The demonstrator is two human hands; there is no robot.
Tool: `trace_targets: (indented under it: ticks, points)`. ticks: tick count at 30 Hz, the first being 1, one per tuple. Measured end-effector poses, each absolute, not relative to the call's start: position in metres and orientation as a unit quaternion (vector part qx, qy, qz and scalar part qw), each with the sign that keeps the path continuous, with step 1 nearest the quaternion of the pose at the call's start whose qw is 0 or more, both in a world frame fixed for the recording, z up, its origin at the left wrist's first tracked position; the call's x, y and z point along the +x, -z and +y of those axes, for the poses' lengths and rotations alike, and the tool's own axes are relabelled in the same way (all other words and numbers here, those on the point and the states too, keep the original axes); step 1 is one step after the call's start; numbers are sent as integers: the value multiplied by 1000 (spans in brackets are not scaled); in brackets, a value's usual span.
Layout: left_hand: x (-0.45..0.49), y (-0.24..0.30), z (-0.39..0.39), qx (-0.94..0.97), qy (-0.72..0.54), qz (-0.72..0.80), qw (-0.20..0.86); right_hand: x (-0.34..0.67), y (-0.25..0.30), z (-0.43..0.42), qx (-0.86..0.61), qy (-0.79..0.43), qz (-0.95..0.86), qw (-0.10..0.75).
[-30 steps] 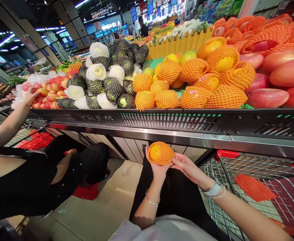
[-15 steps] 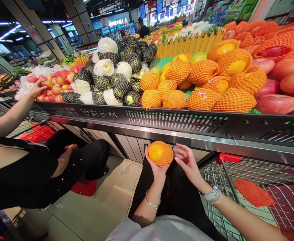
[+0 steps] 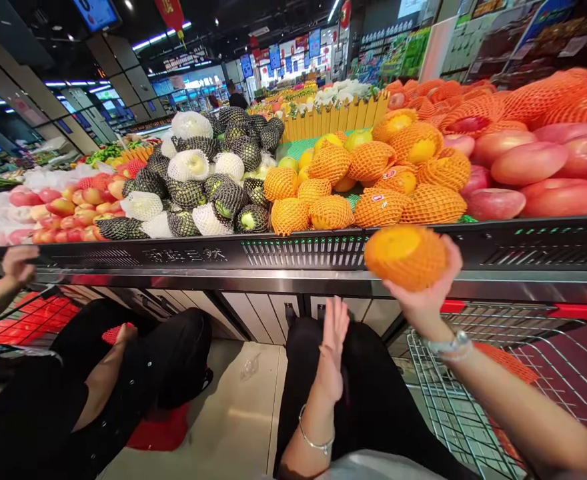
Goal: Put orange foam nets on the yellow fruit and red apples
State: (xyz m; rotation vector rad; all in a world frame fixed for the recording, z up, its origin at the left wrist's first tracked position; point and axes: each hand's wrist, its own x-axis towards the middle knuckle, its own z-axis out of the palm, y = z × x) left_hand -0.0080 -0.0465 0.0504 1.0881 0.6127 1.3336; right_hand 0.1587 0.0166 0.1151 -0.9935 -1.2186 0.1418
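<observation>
My right hand [image 3: 431, 293] is raised and closed around a yellow fruit in orange foam netting [image 3: 404, 256], just in front of the black edge of the produce shelf [image 3: 293, 247]. My left hand [image 3: 332, 350] hangs lower with fingers stretched out and apart, holding nothing, above my dark trousers. More netted orange-wrapped fruit [image 3: 373, 180] is piled on the shelf behind the held one.
A metal shopping cart with red trim [image 3: 473, 393] stands at right, an orange net lying inside. Another person in black [image 3: 98, 387] crouches at left, one hand [image 3: 18, 263] near the shelf edge. Black-and-white netted fruit [image 3: 208, 180], peaches [image 3: 58, 207] and large red mangoes [image 3: 528, 167] fill the shelf.
The netted fruit passed from my left hand to my right, which lifted it up and right toward the shelf. My left hand dropped and opened. The other person's hand drew back from the peaches.
</observation>
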Motion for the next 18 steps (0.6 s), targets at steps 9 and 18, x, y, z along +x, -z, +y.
trace_targets:
  ticks: [9, 18]
  points:
    - [-31, -25, -21, 369, -662, 337, 559, 193, -222, 158, -468, -24, -755, 459]
    - [-39, -15, -4, 391, -583, 343, 624, 280, -154, 59, -551, 86, -645, 522]
